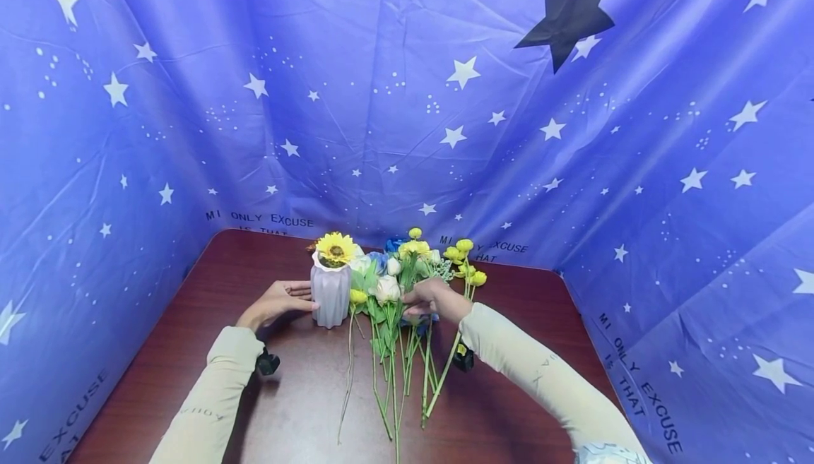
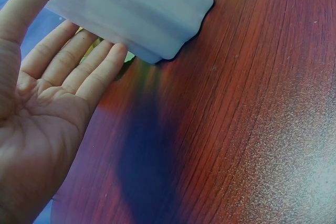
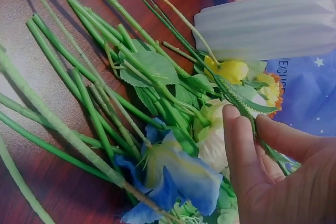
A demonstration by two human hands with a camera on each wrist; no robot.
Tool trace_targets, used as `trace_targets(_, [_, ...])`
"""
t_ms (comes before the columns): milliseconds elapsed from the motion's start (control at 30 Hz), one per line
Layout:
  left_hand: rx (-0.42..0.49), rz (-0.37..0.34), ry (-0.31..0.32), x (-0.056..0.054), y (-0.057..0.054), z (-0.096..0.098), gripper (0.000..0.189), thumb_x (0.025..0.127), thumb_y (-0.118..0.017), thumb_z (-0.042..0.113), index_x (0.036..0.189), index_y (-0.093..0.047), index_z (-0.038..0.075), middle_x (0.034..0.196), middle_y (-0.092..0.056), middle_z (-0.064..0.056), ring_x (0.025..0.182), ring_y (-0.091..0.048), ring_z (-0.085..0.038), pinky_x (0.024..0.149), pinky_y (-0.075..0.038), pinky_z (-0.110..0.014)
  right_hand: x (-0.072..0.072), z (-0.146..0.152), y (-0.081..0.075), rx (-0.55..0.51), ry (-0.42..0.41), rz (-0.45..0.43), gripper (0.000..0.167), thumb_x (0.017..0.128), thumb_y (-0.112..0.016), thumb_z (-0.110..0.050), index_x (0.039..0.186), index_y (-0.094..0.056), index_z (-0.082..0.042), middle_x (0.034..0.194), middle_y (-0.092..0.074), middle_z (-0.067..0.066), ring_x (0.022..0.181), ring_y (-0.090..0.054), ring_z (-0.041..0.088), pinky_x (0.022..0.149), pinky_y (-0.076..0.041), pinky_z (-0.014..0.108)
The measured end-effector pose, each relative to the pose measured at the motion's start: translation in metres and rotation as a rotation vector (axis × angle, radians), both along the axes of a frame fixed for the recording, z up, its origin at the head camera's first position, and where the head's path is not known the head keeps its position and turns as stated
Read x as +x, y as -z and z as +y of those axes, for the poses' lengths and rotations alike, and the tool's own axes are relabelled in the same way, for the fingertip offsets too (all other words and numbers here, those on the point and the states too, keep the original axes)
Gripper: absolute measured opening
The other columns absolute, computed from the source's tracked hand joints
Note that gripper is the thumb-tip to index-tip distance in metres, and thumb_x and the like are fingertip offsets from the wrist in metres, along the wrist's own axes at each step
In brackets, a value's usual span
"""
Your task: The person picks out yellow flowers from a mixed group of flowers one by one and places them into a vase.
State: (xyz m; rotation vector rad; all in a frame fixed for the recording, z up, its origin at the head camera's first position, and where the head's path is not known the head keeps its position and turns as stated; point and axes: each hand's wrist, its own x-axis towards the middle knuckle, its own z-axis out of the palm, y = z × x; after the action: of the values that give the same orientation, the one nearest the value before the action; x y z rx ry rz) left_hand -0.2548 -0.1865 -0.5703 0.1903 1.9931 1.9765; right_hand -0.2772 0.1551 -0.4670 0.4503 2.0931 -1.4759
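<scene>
Right hand [image 3: 294, 169] lightly pinches a green sprig [image 3: 238, 98] over the flowers [image 1: 388, 288] beside the vase [image 1: 331, 298]; left hand [image 1: 278, 303], fingers nearly straight, touches the vase. Sprig probably light, bendy (petals likely crushable); best held mid-stem.

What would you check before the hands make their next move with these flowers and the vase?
1. Vase upright: ok.
2. Left hand steadying it: ok, thumb and fingers are on opposite sides.
3. Sunflower in the vase: ok.
4. Right hand firmly gripping the green sprig: cannot tell; the sprig runs between thumb and fingers.
5. Stems lying apart: not ok, several cross.
6. Room left inside: cannot tell, the sunflower hides much of it.
</scene>
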Motion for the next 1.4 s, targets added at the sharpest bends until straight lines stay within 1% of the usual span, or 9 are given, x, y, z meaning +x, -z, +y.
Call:
trace_targets(300, [0.009,-0.003,-0.006,0.0014,-0.0007,-0.0015,0.077,0.083,-0.083,0.006,0.145,-0.043,-0.016,0.143,-0.052,-0.035,0.133,-0.055,-0.041,0.102,-0.056,-0.033,0.0005,0.0003,-0.0007,-0.012,-0.009,0.033,0.021,0.090,-0.072,0.006,0.073,-0.064,-0.004,0.065,-0.068,0.009,0.053,-0.070,0.015,0.063,-0.063,0.023])
trace_targets(500, [0.013,0.004,0.000,0.0000,0.0003,-0.0001,0.075,0.083,-0.082,0.005,0.144,-0.043,-0.017,0.142,-0.053,-0.034,0.131,-0.058,-0.037,0.102,-0.056,-0.032,-0.0010,0.0006,-0.0019,-0.009,-0.098,0.065,0.034,0.097,-0.066,-0.002,0.070,-0.047,-0.010,0.071,-0.060,0.004,0.057,-0.067,0.015,0.064,-0.064,0.026])
trace_targets(733, [0.025,0.028,0.024,-0.0005,0.0022,-0.0017,0.074,0.084,-0.081,0.003,0.144,-0.042,-0.019,0.142,-0.052,-0.037,0.131,-0.058,-0.037,0.102,-0.056,-0.030,-0.0026,0.0006,-0.0027,-0.030,-0.149,0.066,0.020,0.103,-0.059,-0.009,0.087,-0.048,-0.008,0.072,-0.064,0.010,0.059,-0.070,0.020,0.071,-0.066,0.036])
trace_targets(833, [0.028,0.024,0.021,-0.0005,0.0026,-0.0020,0.074,0.084,-0.081,0.004,0.144,-0.042,-0.019,0.142,-0.051,-0.037,0.131,-0.058,-0.037,0.102,-0.056,-0.031,-0.0021,0.0002,-0.0038,-0.051,-0.162,0.056,0.010,0.105,-0.054,-0.010,0.109,-0.049,-0.002,0.073,-0.064,0.014,0.059,-0.070,0.021,0.082,-0.064,0.043])
trace_targets(1000, [0.021,0.014,0.009,-0.0009,0.0025,-0.0015,0.074,0.084,-0.081,0.003,0.144,-0.043,-0.018,0.142,-0.052,-0.036,0.129,-0.060,-0.032,0.102,-0.056,-0.031,-0.0002,-0.0013,-0.0054,-0.079,-0.178,0.040,0.063,0.108,-0.048,-0.013,0.163,-0.016,-0.009,0.086,-0.066,0.023,0.061,-0.071,0.021,0.096,-0.058,0.050])
trace_targets(1100, [0.016,0.021,0.011,-0.0009,0.0026,-0.0016,0.074,0.084,-0.081,0.004,0.144,-0.043,-0.018,0.142,-0.052,-0.036,0.130,-0.060,-0.034,0.102,-0.056,-0.031,0.0008,-0.0027,-0.0056,-0.123,-0.175,0.036,0.065,0.110,-0.044,-0.012,0.165,-0.010,-0.015,0.108,-0.062,0.036,0.063,-0.072,0.023,0.098,-0.056,0.051])
trace_targets(1267, [0.020,0.028,0.019,0.0004,0.0010,-0.0018,0.074,0.085,-0.080,0.004,0.144,-0.042,-0.019,0.142,-0.051,-0.037,0.133,-0.056,-0.039,0.103,-0.056,-0.031,0.0012,-0.0039,-0.0059,-0.166,-0.146,0.044,0.061,0.110,-0.040,-0.011,0.164,-0.012,-0.018,0.149,-0.034,0.045,0.088,-0.075,0.041,0.076,-0.066,0.035])
trace_targets(1333, [0.021,0.026,0.019,0.0007,0.0006,-0.0018,0.074,0.085,-0.080,0.004,0.144,-0.042,-0.019,0.143,-0.051,-0.037,0.133,-0.056,-0.039,0.103,-0.056,-0.031,0.0014,-0.0035,-0.0057,-0.168,-0.146,0.061,0.060,0.111,-0.040,-0.012,0.163,-0.012,-0.015,0.152,-0.030,0.043,0.103,-0.071,0.046,0.068,-0.065,0.028])
trace_targets(1400, [0.020,0.025,0.018,0.0008,0.0008,-0.0019,0.074,0.085,-0.080,0.004,0.144,-0.042,-0.019,0.143,-0.050,-0.037,0.132,-0.057,-0.038,0.103,-0.056,-0.031,0.0018,-0.0032,-0.0059,-0.179,-0.145,0.072,0.050,0.110,-0.041,-0.013,0.157,-0.022,-0.008,0.148,-0.034,0.043,0.112,-0.067,0.048,0.074,-0.065,0.027])
